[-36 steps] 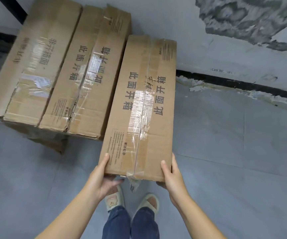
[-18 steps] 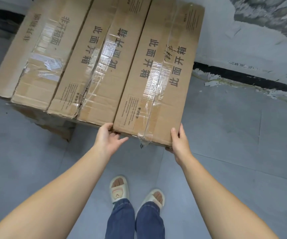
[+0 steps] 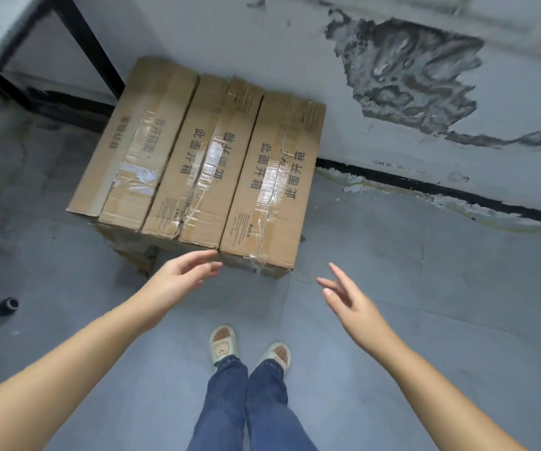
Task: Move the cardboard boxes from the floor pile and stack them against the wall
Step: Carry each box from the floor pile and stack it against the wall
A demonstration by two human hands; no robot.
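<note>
Three long cardboard boxes sat side by side on top of a lower layer of cardboard, far ends toward the wall (image 3: 392, 34). The right box (image 3: 272, 187) had clear tape down its seam and dark printed characters on top; its near end hung just past the lower layer. The middle box (image 3: 204, 164) touched it on one side, and the left box (image 3: 132, 148) sat against the middle one. The lower cardboard (image 3: 139, 255) showed torn and crumpled under the near left corner.

The person stood facing the stack. The left hand (image 3: 178, 278) was held out empty, fingers loosely extended, fingertips just short of the near edge where the middle and right boxes met; whether they touched the cardboard could not be told. The right hand (image 3: 347, 297) was spread, fingers straight, holding nothing, apart from the right box and over the grey tile floor (image 3: 425, 320).

Blue jeans (image 3: 246, 402) and pale slippers (image 3: 223, 345) showed below. A patch of peeled dark plaster (image 3: 409, 79) marked the wall above a black baseboard (image 3: 425, 187). A black frame leg (image 3: 83, 43) stood left of the stack. A dark tube end (image 3: 9, 303) lay on the floor at far left.
</note>
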